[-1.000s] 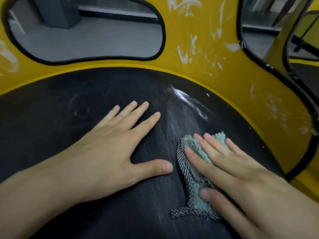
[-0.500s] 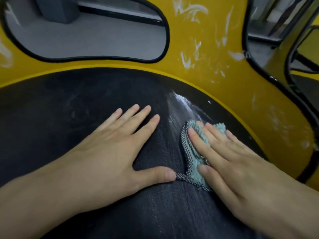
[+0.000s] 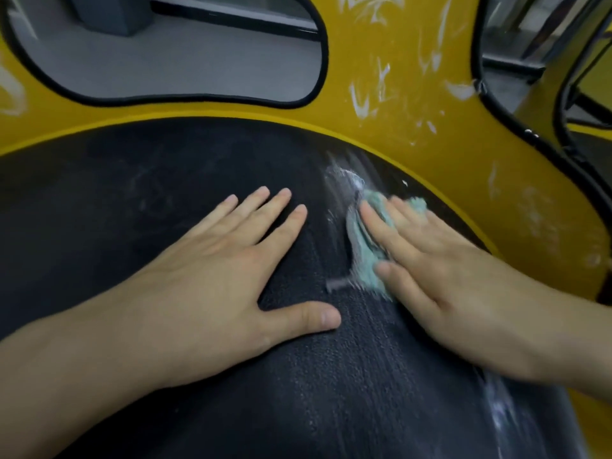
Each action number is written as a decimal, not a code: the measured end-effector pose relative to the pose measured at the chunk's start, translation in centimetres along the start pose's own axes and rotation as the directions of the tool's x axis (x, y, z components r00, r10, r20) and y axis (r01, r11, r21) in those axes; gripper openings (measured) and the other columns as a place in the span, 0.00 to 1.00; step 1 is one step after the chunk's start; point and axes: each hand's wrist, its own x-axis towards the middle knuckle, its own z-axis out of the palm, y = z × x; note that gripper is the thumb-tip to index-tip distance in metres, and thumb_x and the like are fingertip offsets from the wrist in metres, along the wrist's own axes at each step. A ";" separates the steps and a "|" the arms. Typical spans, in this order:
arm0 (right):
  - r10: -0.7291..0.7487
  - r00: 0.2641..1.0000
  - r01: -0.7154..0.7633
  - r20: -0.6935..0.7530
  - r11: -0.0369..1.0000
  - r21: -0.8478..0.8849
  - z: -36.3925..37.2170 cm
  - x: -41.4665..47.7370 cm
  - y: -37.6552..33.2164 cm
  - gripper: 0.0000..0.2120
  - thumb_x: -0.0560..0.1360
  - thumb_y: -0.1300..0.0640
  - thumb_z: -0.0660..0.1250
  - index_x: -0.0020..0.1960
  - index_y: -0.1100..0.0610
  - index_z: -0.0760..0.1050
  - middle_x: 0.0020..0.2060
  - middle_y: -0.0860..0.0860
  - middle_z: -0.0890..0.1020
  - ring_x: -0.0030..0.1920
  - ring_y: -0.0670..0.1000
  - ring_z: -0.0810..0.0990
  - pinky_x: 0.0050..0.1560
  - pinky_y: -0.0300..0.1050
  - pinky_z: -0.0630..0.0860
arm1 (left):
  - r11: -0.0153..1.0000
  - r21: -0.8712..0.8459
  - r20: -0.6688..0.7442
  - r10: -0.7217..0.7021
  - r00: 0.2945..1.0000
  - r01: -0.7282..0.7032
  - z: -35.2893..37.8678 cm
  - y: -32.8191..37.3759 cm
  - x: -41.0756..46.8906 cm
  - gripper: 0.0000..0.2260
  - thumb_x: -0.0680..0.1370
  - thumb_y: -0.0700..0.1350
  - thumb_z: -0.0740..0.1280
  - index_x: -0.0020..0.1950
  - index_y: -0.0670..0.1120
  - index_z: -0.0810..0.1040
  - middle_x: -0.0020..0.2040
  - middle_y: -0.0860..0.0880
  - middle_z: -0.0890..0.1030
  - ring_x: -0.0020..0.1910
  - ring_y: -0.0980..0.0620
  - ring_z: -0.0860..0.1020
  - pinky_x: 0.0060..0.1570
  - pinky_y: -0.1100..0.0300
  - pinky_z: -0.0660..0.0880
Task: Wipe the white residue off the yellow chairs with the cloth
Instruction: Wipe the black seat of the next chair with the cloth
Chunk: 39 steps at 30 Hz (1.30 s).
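Cloth [image 3: 361,256] is lying bunched on the black seat [image 3: 132,193] of the yellow chair [image 3: 397,137], beside a white smear [image 3: 344,180]. Right grip [image 3: 440,266] is pressing it with straight fingers, released; left grip [image 3: 212,270] is resting flat, released, on the seat.

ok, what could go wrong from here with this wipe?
1. The right hand only presses the cloth with flat fingers, with no grip, so the bunched cloth could slide out mid-stroke.
2. The white smear on the black seat pad looks streaked along the stroke, so it may spread into the texture rather than lift.
3. The white streaks on the yellow shell are untouched and could get missed.
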 end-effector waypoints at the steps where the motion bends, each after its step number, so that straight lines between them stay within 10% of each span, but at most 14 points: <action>1: 0.009 0.998 -0.008 0.062 1.000 -0.021 0.0 -1.4 -0.4 0.31 0.74 0.36 0.27 0.74 0.40 0.22 0.75 0.38 0.27 0.72 0.36 0.24 0.76 0.41 0.32 | 1.000 0.001 0.007 0.003 1.000 -0.003 0.0 0.0 0.0 0.51 0.58 0.84 0.31 0.76 0.61 0.26 0.74 0.61 0.23 0.70 0.65 0.22 0.75 0.58 0.31; 10: 0.198 0.980 -0.197 -0.005 0.978 0.065 -1.3 11.6 0.5 0.28 0.85 0.46 0.41 0.81 0.53 0.37 0.80 0.53 0.41 0.80 0.52 0.39 0.78 0.56 0.41 | 1.000 -0.010 0.077 -0.013 0.997 0.014 -2.1 0.2 4.4 0.60 0.55 0.85 0.40 0.80 0.54 0.34 0.80 0.57 0.33 0.77 0.61 0.33 0.77 0.59 0.37; 18: 0.048 0.997 -0.048 0.058 0.999 0.003 -0.1 -0.8 0.0 0.32 0.77 0.37 0.31 0.78 0.43 0.29 0.78 0.42 0.34 0.75 0.39 0.29 0.77 0.42 0.34 | 1.000 -0.022 -0.010 0.003 1.000 -0.003 -0.6 -0.5 3.3 0.56 0.59 0.84 0.37 0.81 0.55 0.35 0.80 0.58 0.33 0.76 0.62 0.32 0.77 0.58 0.36; 26: 0.224 0.975 -0.224 0.006 0.973 0.064 -1.3 11.4 0.7 0.28 0.85 0.46 0.41 0.81 0.54 0.37 0.80 0.54 0.41 0.80 0.53 0.40 0.78 0.55 0.41 | 1.000 -0.005 -0.049 0.006 0.999 -0.006 -0.4 -0.2 3.4 0.55 0.60 0.83 0.37 0.81 0.55 0.37 0.80 0.58 0.36 0.77 0.63 0.34 0.76 0.59 0.35; 35: 0.041 0.992 -0.035 0.122 0.998 -0.044 -0.3 -1.0 -1.8 0.33 0.72 0.37 0.26 0.75 0.43 0.23 0.76 0.43 0.28 0.73 0.40 0.25 0.76 0.44 0.32 | 0.999 -0.042 -0.016 0.013 1.000 -0.014 -0.5 -0.8 3.4 0.57 0.58 0.85 0.39 0.80 0.56 0.35 0.79 0.59 0.32 0.76 0.63 0.30 0.77 0.58 0.36; 39: 0.144 0.989 -0.146 0.027 0.987 0.072 -0.8 7.2 -0.3 0.29 0.83 0.42 0.38 0.80 0.48 0.33 0.80 0.48 0.36 0.78 0.47 0.33 0.78 0.50 0.36 | 0.998 -0.055 -0.015 0.007 1.000 -0.007 -0.5 -0.7 3.5 0.57 0.57 0.84 0.40 0.80 0.56 0.35 0.79 0.60 0.32 0.75 0.65 0.30 0.75 0.62 0.34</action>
